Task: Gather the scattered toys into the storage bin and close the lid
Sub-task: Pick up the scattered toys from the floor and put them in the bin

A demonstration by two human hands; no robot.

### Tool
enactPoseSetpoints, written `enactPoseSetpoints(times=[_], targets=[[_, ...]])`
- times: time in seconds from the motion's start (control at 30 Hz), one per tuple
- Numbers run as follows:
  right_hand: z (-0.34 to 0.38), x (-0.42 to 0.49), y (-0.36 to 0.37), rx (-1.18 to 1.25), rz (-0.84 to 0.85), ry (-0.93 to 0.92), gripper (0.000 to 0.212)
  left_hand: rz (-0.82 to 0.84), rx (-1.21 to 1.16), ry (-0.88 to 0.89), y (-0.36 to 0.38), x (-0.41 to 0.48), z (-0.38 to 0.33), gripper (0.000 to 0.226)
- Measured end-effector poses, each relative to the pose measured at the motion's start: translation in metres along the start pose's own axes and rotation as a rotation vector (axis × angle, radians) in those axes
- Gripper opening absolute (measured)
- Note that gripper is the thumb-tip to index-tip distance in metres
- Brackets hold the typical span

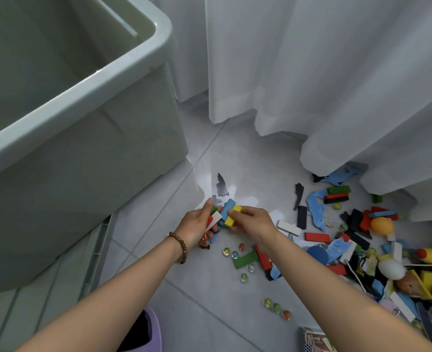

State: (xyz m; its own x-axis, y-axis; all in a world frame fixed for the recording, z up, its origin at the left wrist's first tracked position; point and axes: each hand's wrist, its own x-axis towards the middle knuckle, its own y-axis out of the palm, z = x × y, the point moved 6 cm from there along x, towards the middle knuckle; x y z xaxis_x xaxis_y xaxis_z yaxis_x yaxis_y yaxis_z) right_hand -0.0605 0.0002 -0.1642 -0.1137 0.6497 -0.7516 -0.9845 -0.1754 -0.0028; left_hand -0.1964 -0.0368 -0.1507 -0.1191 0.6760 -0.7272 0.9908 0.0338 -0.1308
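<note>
Left hand (197, 224): grip curled round a bundle of blocks (213, 217), green, red and white, with blue ends showing below the fingers. Right hand (254, 222): grip pinching yellow blocks (229, 221), a blue block (227, 209) lying against them, touching the left grip's bundle. Both grips meet low over the tiled floor (210, 306). Storage bin (88, 95) stands up and left of the left grip, well apart, top open. Marbles (226, 251) and a green block (245, 259) lie just below the right grip. Main toy pile (362, 240) spreads right of that grip, up against the white curtain (336, 85). Bead bracelet (180, 247) on left wrist.
</note>
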Motion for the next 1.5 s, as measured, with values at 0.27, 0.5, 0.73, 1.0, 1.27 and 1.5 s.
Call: enactPoseSetpoints(times=[0.27, 0.5, 0.73, 1.0, 1.27, 1.5], targets=[[0.005, -0.005, -0.017, 0.277, 0.083, 0.034, 0.023, 0.032, 0.034, 0.066, 0.016, -0.005, -0.023, 0.054], [0.133, -0.072, -0.044, 0.088, 0.125, -0.227, 0.032, 0.047, 0.035, 0.412, 0.007, -0.055, -0.15, 0.043], [0.268, -0.174, 0.028, -0.134, 0.241, -0.499, 0.035, -0.196, 0.236, 0.825, -0.094, -0.167, -0.272, 0.045], [0.305, -0.175, 0.179, -0.363, 0.294, -0.492, 0.043, -0.592, 0.286, 0.543, -0.258, -0.178, -0.217, 0.028], [0.311, -0.171, 0.145, -0.725, 0.079, -0.826, 0.035, -0.591, 0.609, 0.541, -0.255, -0.189, -0.216, 0.055], [0.251, -0.174, 0.03, -0.836, -0.014, -0.892, 0.038, -0.486, 0.805, 0.958, -0.122, -0.211, -0.249, 0.052]])
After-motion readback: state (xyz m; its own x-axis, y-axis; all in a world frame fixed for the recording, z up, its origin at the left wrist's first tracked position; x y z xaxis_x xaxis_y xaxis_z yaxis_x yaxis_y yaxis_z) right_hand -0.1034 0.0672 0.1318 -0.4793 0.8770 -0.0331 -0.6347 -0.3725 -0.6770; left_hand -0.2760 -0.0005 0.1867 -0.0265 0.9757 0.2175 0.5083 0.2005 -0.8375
